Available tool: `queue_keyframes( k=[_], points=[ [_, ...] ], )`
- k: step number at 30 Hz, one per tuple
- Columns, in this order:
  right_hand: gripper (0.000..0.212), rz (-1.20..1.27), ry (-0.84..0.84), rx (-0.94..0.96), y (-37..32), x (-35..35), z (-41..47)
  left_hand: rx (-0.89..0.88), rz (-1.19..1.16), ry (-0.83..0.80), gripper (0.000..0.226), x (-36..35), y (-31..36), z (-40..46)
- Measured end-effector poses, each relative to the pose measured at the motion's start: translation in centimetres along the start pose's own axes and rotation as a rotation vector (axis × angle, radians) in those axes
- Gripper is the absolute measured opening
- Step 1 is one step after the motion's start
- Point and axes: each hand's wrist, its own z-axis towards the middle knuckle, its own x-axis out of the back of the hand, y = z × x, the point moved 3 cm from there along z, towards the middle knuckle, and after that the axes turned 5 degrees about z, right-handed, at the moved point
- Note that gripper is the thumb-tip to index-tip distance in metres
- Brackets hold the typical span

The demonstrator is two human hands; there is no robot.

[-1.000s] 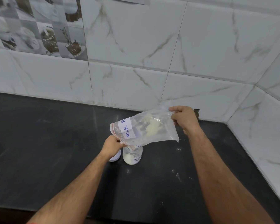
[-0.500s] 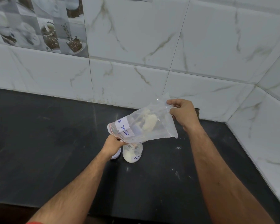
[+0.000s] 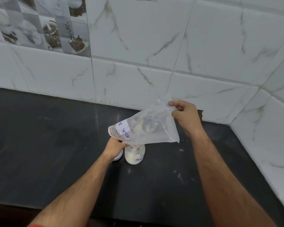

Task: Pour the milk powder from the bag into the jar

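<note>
Tilting down toward the jar [image 3: 134, 155], the bag [image 3: 147, 128] is held between two hands above the dark counter [image 3: 56, 145], with its zip mouth low on the left and its closed bottom corner raised on the right. The mouth edge is pinched by the curled fingers of the left hand [image 3: 115, 147], right beside the jar's opening, while the upper corner of the plastic is gripped between thumb and fingers of the right hand [image 3: 184, 115]. The jar stands upright on the counter directly under the bag's mouth, and a good layer of white powder can be seen in its lower part, below a handwritten label. Inside the bag only a small clump of milk powder [image 3: 146, 126] is visible, clinging near the middle of the plastic behind the white label; the rest of the bag looks nearly clear. A white lid [image 3: 119, 157] lies just left of the jar, partly hidden by the left hand. A few pale specks are scattered on the counter to the right of the jar. The pour is judged to be well advanced, with most powder already transferred; what appears to be left is the coaxing of the last clump down through the mouth.
</note>
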Motion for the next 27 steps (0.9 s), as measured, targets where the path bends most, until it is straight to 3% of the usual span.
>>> queue_keyframes(
  k=[9, 12, 15, 19, 22, 25, 27],
  points=[
    [0.04, 0.05, 0.045, -0.061, 1.3, 0.7, -0.1, 0.036, 0.106, 0.005, 0.039, 0.2, 0.3, 0.2],
    [0.027, 0.099, 0.057, -0.089, 1.7, 0.9, 0.0, 0.043, 0.14, 0.009, 0.04, 0.4, 0.1, 0.4],
    [0.009, 0.17, 0.095, -0.13, 2.4, 1.3, 0.2, 0.067, 0.189, 0.003, 0.031, 0.4, 0.3, 0.4],
    [0.01, 0.227, 0.124, -0.19, 3.1, 1.6, 0.2, 0.111, 0.263, 0.004, 0.015, 0.5, 0.1, 0.7],
    [0.01, 0.265, 0.114, -0.224, 3.3, 1.8, 0.3, 0.14, 0.271, -0.009, 0.03, 0.5, -0.1, 1.0],
    [0.013, 0.262, 0.113, -0.228, 3.2, 1.8, 0.6, 0.146, 0.259, -0.016, 0.065, 0.6, -0.3, 1.3],
    [0.014, 0.243, 0.113, -0.222, 3.2, 1.8, 0.8, 0.135, 0.265, -0.02, 0.068, 0.7, -0.2, 1.4]
  ],
)
